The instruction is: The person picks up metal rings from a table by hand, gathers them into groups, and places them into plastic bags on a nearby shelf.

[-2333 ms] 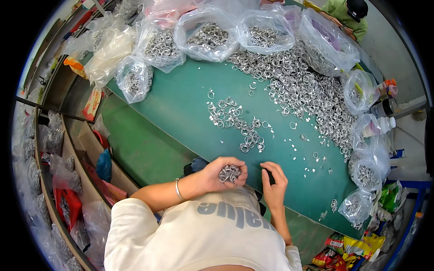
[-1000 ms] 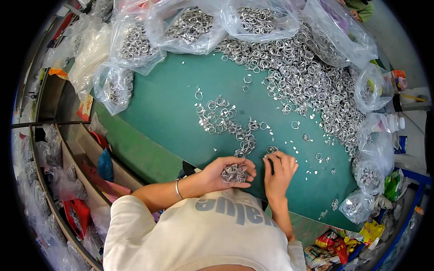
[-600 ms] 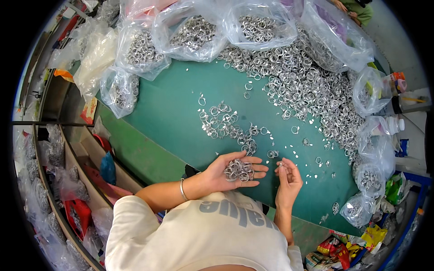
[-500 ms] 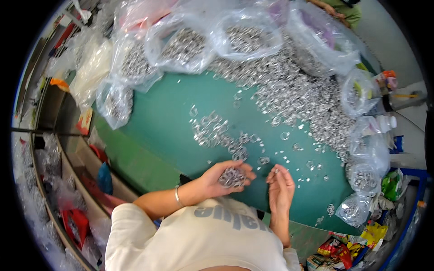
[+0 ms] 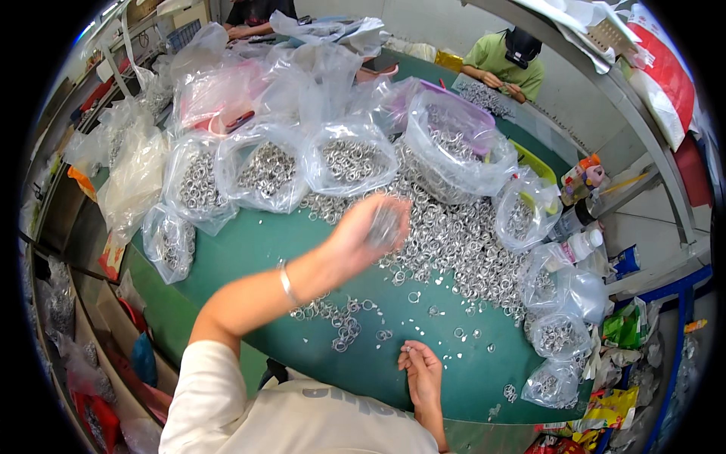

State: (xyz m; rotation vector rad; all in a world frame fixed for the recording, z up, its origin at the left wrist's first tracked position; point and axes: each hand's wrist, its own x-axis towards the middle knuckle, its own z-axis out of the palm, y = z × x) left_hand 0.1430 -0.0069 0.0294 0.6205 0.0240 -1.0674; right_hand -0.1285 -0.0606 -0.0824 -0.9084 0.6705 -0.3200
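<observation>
Grey lettering [image 5: 333, 396] on cream shirt [image 5: 302, 427], hands [image 5: 425, 376] apart, left one [image 5: 352, 236] cupping rings [image 5: 384, 228].

Left hand [image 5: 363, 236], near centre: motion-blurred. Grey metal clump [image 5: 384, 227] in it smeared, single pieces indistinct. Hand hides part of ring pile [image 5: 473, 257]. Right hand [image 5: 423, 371], 5 o'clock: tiny bit [image 5: 409, 349] at fingertips too small to identify. 11 o'clock: dark-clad person [image 5: 261, 10], head cut off by upper edge. Between 6 and 7: white shirt [image 5: 295, 424] cut off by lower edge.

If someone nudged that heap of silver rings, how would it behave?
The heap of rings would probably spread, being loose. Some hoops might snag where they overlap. Stray rings, mostly lying flat on the table, would likely slide, not roll.
</observation>
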